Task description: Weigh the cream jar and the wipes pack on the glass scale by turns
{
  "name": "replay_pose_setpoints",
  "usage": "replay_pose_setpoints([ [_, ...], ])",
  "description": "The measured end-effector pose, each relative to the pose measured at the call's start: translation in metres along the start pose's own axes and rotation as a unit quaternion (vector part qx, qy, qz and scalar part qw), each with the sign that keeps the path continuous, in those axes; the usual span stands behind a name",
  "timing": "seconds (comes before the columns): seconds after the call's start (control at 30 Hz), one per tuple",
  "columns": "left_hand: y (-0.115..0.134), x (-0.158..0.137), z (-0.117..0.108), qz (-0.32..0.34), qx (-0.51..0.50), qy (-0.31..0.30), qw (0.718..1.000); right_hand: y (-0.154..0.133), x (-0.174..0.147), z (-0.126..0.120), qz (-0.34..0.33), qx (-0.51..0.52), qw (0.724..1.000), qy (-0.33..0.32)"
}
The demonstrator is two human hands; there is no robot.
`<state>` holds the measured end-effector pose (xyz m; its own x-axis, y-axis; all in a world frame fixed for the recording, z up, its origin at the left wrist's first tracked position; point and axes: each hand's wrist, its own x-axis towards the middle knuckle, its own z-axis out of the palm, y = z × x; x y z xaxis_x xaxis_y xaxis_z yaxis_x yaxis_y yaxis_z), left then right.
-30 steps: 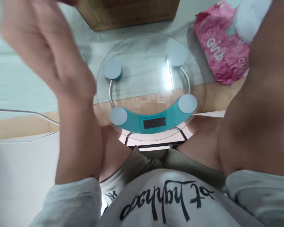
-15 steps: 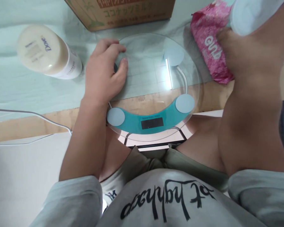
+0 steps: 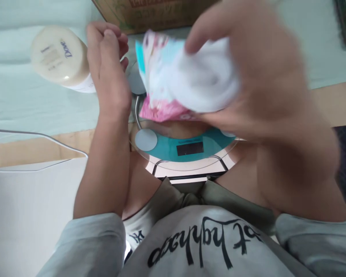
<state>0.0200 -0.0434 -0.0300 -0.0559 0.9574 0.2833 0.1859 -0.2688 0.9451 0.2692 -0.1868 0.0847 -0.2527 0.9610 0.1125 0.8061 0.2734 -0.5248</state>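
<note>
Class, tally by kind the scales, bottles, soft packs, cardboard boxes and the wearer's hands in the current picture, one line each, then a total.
Scale: 1
Bottle: 1
Soft pack: 1
Cardboard box: 1
Hands: 2 (left hand, right hand)
Total: 6

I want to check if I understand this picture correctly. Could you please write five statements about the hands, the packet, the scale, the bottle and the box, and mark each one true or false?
1. The right hand holds the packet. True.
2. The left hand is wrapped around the bottle. False: it is loosely curled beside the bottle in the picture, with nothing seen in its grip.
3. The display of the scale is dark, with no digits to be seen. True.
4. The packet is plain green all over. False: it shows pink, white and light blue.
5. The box is at the top of the picture, beyond the scale. True.
</note>
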Motion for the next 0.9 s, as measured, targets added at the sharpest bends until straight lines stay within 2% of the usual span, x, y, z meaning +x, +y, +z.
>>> replay_pose_setpoints([
  [0.1,0.004,0.004,-0.002,-0.040,-0.015,-0.023,0.999,-0.015,0.016,0.012,-0.032,-0.033,0.996,-0.074],
  [0.2,0.007,0.011,-0.004,-0.049,-0.001,-0.065,0.997,0.003,0.017,0.011,-0.081,0.002,0.996,-0.048],
  [0.27,0.010,0.012,-0.002,-0.042,0.029,-0.084,0.995,0.021,0.015,0.011,-0.089,0.049,0.995,0.020],
  [0.3,0.013,0.010,0.001,-0.033,0.050,-0.086,0.994,0.031,0.014,0.013,-0.066,0.076,0.991,0.084],
  [0.37,0.020,0.003,0.007,-0.018,0.088,-0.080,0.993,0.052,0.017,0.022,0.023,0.115,0.966,0.232],
  [0.4,0.024,-0.001,0.010,-0.007,0.104,-0.076,0.992,0.063,0.020,0.029,0.079,0.112,0.950,0.281],
  [0.43,0.028,-0.005,0.013,0.000,0.114,-0.077,0.991,0.074,0.023,0.036,0.122,0.106,0.941,0.297],
  [0.53,0.034,-0.013,0.018,0.010,0.128,-0.073,0.989,0.096,0.031,0.054,0.205,0.102,0.940,0.255],
  [0.63,0.034,-0.011,0.017,0.003,0.142,-0.072,0.987,0.099,0.034,0.057,0.249,0.101,0.938,0.219],
  [0.9,0.018,0.002,0.008,-0.001,0.139,-0.105,0.985,0.088,0.032,0.051,0.262,0.095,0.940,0.197],
])
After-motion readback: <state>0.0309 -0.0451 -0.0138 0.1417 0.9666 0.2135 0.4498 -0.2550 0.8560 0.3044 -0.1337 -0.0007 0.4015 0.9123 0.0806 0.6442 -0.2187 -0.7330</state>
